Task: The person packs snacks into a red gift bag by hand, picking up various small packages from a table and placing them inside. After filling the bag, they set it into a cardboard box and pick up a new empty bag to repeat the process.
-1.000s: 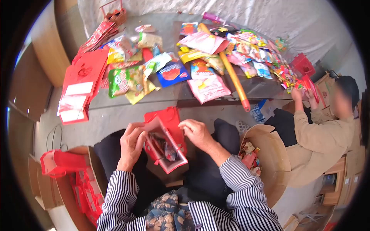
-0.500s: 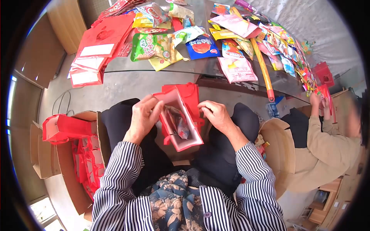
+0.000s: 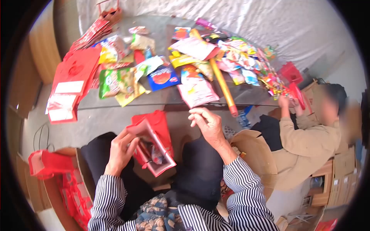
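My left hand (image 3: 122, 149) is closed on the rim of a red paper gift bag (image 3: 166, 166) tilted over my lap, its pale inside facing up. Small snack packets (image 3: 155, 154) lie within it. Behind it shows another red bag piece (image 3: 158, 122). My right hand (image 3: 208, 126) is raised toward the table edge, empty, fingers stretched out. Just beyond its fingertips lies a pink snack packet (image 3: 197, 93), overhanging the edge. Left of that are a blue packet (image 3: 163, 78) and a green packet (image 3: 111, 82).
Flat red bags (image 3: 73, 75) are stacked on the table's left. An orange tube (image 3: 223, 86) lies between snack piles. A cardboard box (image 3: 61, 200) of red bags stands left; an open carton (image 3: 256, 154) stands right. A person in a tan top (image 3: 304, 142) works at the right.
My right hand has left the bag and moved up toward the table edge. My left hand still holds the bag. The view has shifted, showing more of the table.
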Available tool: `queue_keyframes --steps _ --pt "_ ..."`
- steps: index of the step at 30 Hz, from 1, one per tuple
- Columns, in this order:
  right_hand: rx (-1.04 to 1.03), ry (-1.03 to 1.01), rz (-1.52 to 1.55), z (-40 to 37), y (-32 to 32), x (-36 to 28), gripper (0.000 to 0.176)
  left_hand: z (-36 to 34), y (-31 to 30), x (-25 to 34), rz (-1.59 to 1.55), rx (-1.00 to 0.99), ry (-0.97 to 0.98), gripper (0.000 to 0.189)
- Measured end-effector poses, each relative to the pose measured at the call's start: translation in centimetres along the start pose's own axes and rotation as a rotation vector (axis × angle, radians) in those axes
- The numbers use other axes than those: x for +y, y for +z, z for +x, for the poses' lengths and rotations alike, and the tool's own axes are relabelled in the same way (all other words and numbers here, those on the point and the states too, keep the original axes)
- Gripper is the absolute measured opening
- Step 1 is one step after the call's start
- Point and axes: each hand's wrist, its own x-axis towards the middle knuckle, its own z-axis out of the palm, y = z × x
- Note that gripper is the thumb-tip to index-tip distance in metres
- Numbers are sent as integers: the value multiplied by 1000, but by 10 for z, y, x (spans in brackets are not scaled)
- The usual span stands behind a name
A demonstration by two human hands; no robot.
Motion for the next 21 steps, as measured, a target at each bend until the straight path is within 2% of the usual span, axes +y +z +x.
queue_keyframes --steps 3,6,11,14,17,18,21 --pt "146 -20 -53 26 -44 1 15 1 -1 -1 43 -22 -41 15" --pt "240 -49 -305 54 -94 29 19 1 -2 1 83 -70 -77 11" --pt "233 75 -670 84 -162 129 36 4 0 4 83 -46 -71 11" --pt "232 55 -770 102 -171 163 39 4 1 6 77 -32 -79 10" --pt "113 0 -955 116 -161 158 40 4 4 3 58 3 -57 10" --pt "71 69 -953 122 -159 158 42 5 3 4 63 1 -62 10" --pt "57 60 -1009 140 -157 170 37 5 3 5 74 1 -72 9"
